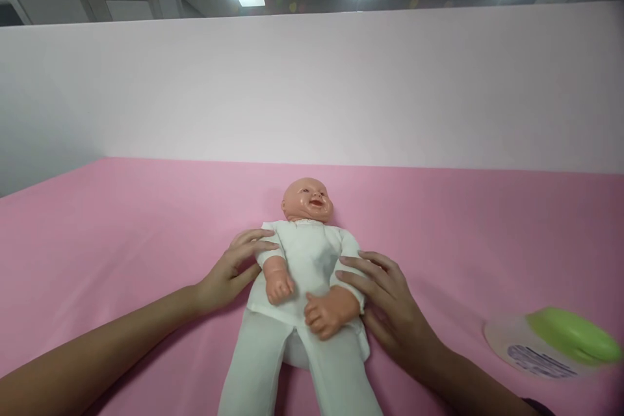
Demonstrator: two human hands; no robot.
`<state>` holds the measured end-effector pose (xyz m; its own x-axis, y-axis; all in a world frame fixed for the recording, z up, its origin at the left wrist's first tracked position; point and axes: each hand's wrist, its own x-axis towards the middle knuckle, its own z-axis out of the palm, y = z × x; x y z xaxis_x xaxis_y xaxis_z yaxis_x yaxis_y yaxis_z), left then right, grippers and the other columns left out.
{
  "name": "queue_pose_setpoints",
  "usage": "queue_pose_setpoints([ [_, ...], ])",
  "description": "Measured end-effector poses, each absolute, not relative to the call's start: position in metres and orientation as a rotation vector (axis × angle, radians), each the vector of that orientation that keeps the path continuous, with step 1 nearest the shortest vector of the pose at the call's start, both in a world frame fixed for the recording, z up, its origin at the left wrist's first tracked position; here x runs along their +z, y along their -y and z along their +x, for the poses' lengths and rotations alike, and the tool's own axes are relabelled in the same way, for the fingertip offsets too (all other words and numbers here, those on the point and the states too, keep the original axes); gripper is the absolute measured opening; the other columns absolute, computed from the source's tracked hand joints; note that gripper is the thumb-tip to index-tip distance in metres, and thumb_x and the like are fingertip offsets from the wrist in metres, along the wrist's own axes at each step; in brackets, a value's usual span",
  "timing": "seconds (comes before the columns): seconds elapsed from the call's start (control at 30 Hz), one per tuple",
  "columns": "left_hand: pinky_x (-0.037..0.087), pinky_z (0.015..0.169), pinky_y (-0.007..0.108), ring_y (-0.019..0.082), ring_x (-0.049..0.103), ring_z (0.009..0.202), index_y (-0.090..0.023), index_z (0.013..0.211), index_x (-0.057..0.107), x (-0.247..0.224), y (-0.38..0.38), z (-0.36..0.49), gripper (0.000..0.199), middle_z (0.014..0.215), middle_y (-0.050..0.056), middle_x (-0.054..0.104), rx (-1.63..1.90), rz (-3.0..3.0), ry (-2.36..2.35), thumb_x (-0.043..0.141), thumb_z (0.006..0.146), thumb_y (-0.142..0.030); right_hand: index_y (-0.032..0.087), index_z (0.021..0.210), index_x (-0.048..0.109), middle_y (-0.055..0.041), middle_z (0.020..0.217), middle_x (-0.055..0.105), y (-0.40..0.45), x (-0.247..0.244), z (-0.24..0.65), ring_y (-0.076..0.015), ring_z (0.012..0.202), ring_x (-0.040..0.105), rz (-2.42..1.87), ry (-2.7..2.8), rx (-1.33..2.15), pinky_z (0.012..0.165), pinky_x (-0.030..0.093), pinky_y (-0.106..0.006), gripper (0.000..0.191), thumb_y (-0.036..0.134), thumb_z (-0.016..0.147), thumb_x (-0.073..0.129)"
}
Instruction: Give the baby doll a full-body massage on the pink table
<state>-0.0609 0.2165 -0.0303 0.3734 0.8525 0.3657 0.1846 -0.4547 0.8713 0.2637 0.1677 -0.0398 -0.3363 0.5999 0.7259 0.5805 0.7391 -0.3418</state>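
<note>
A baby doll [308, 266] in a white top and white trousers lies on its back on the pink surface [160, 227], head away from me and legs toward me. My left hand [234, 270] rests against the doll's sleeve on the left, fingers apart over the upper arm. On the other side, my right hand [390, 302] lies with spread fingers on the doll's right-hand sleeve and flank. Neither hand is closed around the doll. Both of the doll's forearms are bent over its belly.
To the right of my right hand, a clear container with a green cap [553, 341] lies on the pink surface. A white wall panel [312, 91] stands behind the doll. Ceiling lights and a door show beyond it.
</note>
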Motion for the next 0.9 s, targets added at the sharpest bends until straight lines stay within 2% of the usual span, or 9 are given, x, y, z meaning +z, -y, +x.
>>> queue_pose_setpoints([
  [0.1,0.043,0.113,0.046,0.031,0.046,0.139,-0.028,0.124,0.067,-0.030,-0.216,-0.061,0.035,0.146,0.011,0.054,1.112,1.794,-0.895,0.069,0.090,-0.037,0.031,0.125,0.063,-0.0047,0.126,0.068,-0.168,-0.039,0.263,-0.0264,0.119,0.060,-0.992,1.912,0.071,0.103,0.050,-0.048,0.040,0.016,0.089,0.055],
  [0.2,0.046,0.110,0.043,0.027,0.052,0.134,-0.030,0.132,0.056,-0.030,-0.222,-0.062,0.042,0.145,0.008,0.055,1.170,1.496,-0.973,0.067,0.092,-0.039,0.028,0.123,0.060,-0.0058,0.122,0.068,-0.173,-0.039,0.265,-0.0259,0.114,0.065,-1.166,1.531,0.360,0.096,0.056,-0.043,0.032,0.030,0.091,0.062],
  [0.27,0.045,0.112,0.044,0.026,0.055,0.132,-0.029,0.130,0.053,-0.031,-0.229,-0.064,0.041,0.142,0.008,0.058,1.250,1.299,-0.995,0.064,0.094,-0.042,0.026,0.123,0.058,-0.0066,0.120,0.069,-0.178,-0.039,0.268,-0.0270,0.111,0.067,-1.246,1.281,0.534,0.092,0.059,-0.041,0.038,0.041,0.089,0.066],
  [0.43,0.044,0.113,0.046,0.026,0.060,0.126,-0.021,0.125,0.050,-0.035,-0.238,-0.066,0.038,0.131,0.014,0.064,1.290,1.051,-1.009,0.057,0.097,-0.045,0.026,0.123,0.059,-0.0076,0.114,0.072,-0.185,-0.038,0.273,-0.0309,0.107,0.070,-1.355,0.911,0.744,0.092,0.060,-0.046,0.048,0.053,0.085,0.069],
  [0.6,0.045,0.112,0.043,0.026,0.053,0.134,-0.029,0.133,0.049,-0.031,-0.222,-0.059,0.042,0.144,0.008,0.055,1.270,1.413,-1.052,0.062,0.095,-0.043,0.025,0.123,0.058,-0.0079,0.120,0.069,-0.174,-0.036,0.264,-0.0280,0.111,0.067,-1.232,1.251,0.539,0.094,0.058,-0.042,0.043,0.041,0.085,0.070],
  [0.7,0.039,0.116,0.043,0.028,0.042,0.142,-0.028,0.129,0.060,-0.031,-0.214,-0.058,0.037,0.148,0.010,0.051,1.144,1.761,-0.935,0.064,0.093,-0.038,0.029,0.119,0.065,-0.0057,0.123,0.068,-0.168,-0.039,0.261,-0.0285,0.117,0.063,-1.081,1.702,0.292,0.102,0.051,-0.048,0.034,0.025,0.085,0.065],
  [0.77,0.040,0.116,0.044,0.030,0.037,0.145,-0.027,0.124,0.066,-0.032,-0.213,-0.059,0.033,0.148,0.012,0.049,1.112,1.887,-0.879,0.067,0.092,-0.036,0.032,0.118,0.067,-0.0039,0.125,0.068,-0.167,-0.041,0.261,-0.0289,0.120,0.060,-1.003,1.897,0.175,0.106,0.047,-0.052,0.038,0.018,0.084,0.061],
  [0.83,0.044,0.112,0.043,0.030,0.042,0.142,-0.028,0.126,0.063,-0.033,-0.214,-0.060,0.036,0.148,0.012,0.048,1.116,1.844,-0.884,0.068,0.091,-0.035,0.033,0.120,0.066,-0.0038,0.125,0.068,-0.168,-0.041,0.261,-0.0284,0.119,0.060,-1.032,1.879,0.189,0.105,0.047,-0.052,0.040,0.018,0.084,0.060],
  [0.9,0.047,0.108,0.042,0.028,0.049,0.135,-0.029,0.131,0.056,-0.034,-0.216,-0.061,0.040,0.146,0.011,0.050,1.120,1.697,-0.936,0.066,0.093,-0.037,0.031,0.120,0.063,-0.0049,0.123,0.068,-0.170,-0.039,0.261,-0.0274,0.116,0.062,-1.128,1.706,0.327,0.101,0.051,-0.048,0.034,0.025,0.086,0.062],
])
